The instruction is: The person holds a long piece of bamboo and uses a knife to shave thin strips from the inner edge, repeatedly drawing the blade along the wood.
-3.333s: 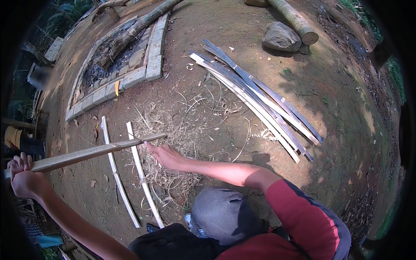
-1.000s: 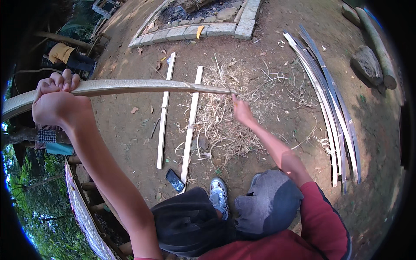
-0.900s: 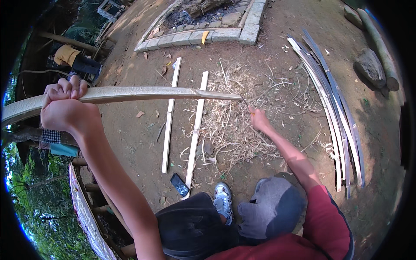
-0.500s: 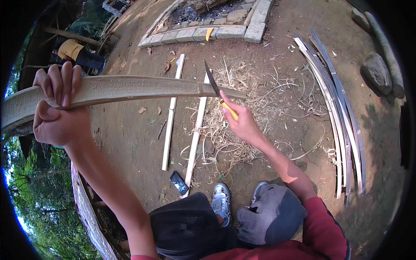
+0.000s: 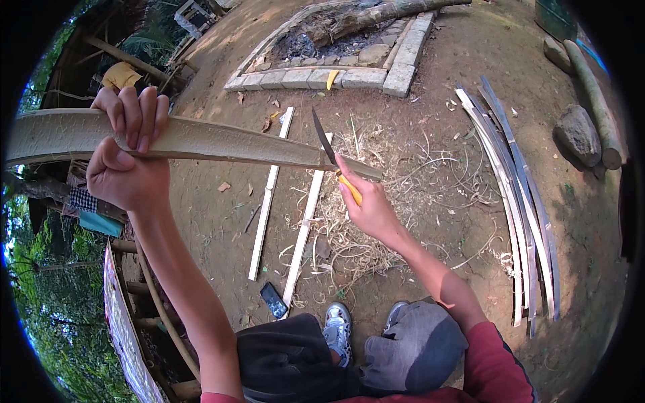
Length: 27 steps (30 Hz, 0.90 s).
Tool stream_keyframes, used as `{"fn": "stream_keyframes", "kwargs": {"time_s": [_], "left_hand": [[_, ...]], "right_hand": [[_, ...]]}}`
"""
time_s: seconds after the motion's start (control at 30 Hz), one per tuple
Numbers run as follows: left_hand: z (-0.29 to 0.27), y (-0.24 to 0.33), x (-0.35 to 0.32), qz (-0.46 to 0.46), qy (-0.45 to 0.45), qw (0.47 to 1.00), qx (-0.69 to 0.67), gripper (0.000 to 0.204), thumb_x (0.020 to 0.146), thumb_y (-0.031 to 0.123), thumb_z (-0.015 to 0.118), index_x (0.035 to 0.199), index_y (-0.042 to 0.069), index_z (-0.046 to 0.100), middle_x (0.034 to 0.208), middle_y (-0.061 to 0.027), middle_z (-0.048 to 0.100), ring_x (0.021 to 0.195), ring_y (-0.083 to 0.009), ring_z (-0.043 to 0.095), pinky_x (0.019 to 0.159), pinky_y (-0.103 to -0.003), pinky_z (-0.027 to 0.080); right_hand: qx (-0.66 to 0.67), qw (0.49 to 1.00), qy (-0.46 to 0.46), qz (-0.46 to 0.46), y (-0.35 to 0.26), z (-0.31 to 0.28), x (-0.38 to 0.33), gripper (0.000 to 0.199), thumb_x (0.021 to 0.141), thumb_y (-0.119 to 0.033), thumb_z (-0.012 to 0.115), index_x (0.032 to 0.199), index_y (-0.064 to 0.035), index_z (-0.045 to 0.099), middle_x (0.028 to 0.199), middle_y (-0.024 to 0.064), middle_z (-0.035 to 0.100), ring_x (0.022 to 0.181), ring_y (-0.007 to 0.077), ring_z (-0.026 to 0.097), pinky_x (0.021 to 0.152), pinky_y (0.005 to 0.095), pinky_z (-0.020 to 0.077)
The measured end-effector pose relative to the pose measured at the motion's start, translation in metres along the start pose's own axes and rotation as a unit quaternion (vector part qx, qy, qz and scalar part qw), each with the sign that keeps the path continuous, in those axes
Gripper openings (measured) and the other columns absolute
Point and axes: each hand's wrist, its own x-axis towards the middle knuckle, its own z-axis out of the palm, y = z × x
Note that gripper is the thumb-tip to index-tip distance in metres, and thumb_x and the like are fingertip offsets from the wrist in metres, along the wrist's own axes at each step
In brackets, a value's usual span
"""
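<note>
A long, pale split bamboo strip (image 5: 235,140) stretches from the left rim to the middle of the view, its free end pointing right. My left hand (image 5: 132,151) grips it, fingers over the upper edge and thumb below. In my right hand (image 5: 368,205) is a knife (image 5: 324,138) with a dark blade and a yellow handle, held closed in the fist. The blade points up and crosses the strip close to its right end, against its surface. Curled shavings (image 5: 363,242) lie heaped on the ground beneath.
Two pale strips (image 5: 265,221) lie on the dirt beside a phone (image 5: 273,300). A bundle of long strips (image 5: 521,195) is at the right, near a rock (image 5: 578,134) and a log (image 5: 596,101). Ahead is a block-edged fire pit (image 5: 302,79) with a yellow sheath-like piece (image 5: 332,79) against it.
My left hand appears further right along the picture, and the strip now slopes down toward its right end. The knife remains across the strip near that end. The whole view has shifted slightly.
</note>
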Motion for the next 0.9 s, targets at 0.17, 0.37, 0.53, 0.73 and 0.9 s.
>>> {"fn": "stream_keyframes", "kwargs": {"time_s": [0.17,0.37,0.53,0.73,0.9], "left_hand": [[-0.015,0.014,0.01,-0.09,-0.149,0.985,-0.015,0.052,0.05,0.006,0.044,0.1,-0.01,0.048,0.077,-0.0162,0.051,0.08,-0.03,0.053,0.081,-0.034,0.044],[-0.043,0.016,-0.007,-0.125,0.089,0.984,0.086,0.063,0.063,0.011,0.049,0.123,-0.006,0.046,0.099,-0.0227,0.061,0.12,-0.0437,0.051,0.105,-0.053,0.038],[-0.138,0.008,-0.034,-0.067,0.28,0.957,0.029,0.033,0.058,0.014,0.045,0.087,0.0,0.058,0.089,-0.0138,0.06,0.105,-0.0359,0.059,0.094,-0.05,0.045],[-0.116,0.042,-0.011,-0.035,0.137,0.99,0.017,0.04,0.052,0.017,0.045,0.085,-0.004,0.051,0.077,-0.0164,0.049,0.076,-0.0297,0.047,0.073,-0.039,0.043],[-0.08,0.064,0.04,-0.055,-0.031,0.998,0.022,0.038,0.052,0.018,0.044,0.082,-0.006,0.049,0.069,-0.019,0.047,0.067,-0.0329,0.049,0.067,-0.043,0.046]], "right_hand": [[-0.055,0.998,0.023,-0.03,0.006,-0.012,0.003,0.054,0.095,-0.01,0.052,0.147,-0.0179,0.039,0.126,0.0222,0.06,0.111,0.0361,0.062,0.093,0.0395,0.0499],[-0.024,0.998,0.005,0.057,-0.022,-0.037,0.001,0.053,0.095,-0.01,0.053,0.147,-0.0124,0.039,0.111,0.0194,0.068,0.086,0.0215,0.067,0.079,0.0347,0.0518],[-0.029,0.997,0.039,0.058,-0.016,-0.051,-0.01,0.048,0.095,-0.012,0.053,0.14,0.0007,0.043,0.121,0.0253,0.06,0.108,0.0323,0.062,0.089,0.0389,0.0497],[0.019,0.991,0.038,0.125,-0.014,-0.075,-0.026,0.025,0.097,-0.018,0.055,0.109,0.0031,0.056,0.072,0.003,0.06,0.058,0.0098,0.053,0.052,0.0286,0.0423],[0.026,0.995,0.031,0.088,-0.057,-0.078,-0.01,0.021,0.101,-0.018,0.049,0.114,-0.0022,0.045,0.075,0.0028,0.058,0.063,0.009,0.057,0.055,0.028,0.0453]]}}
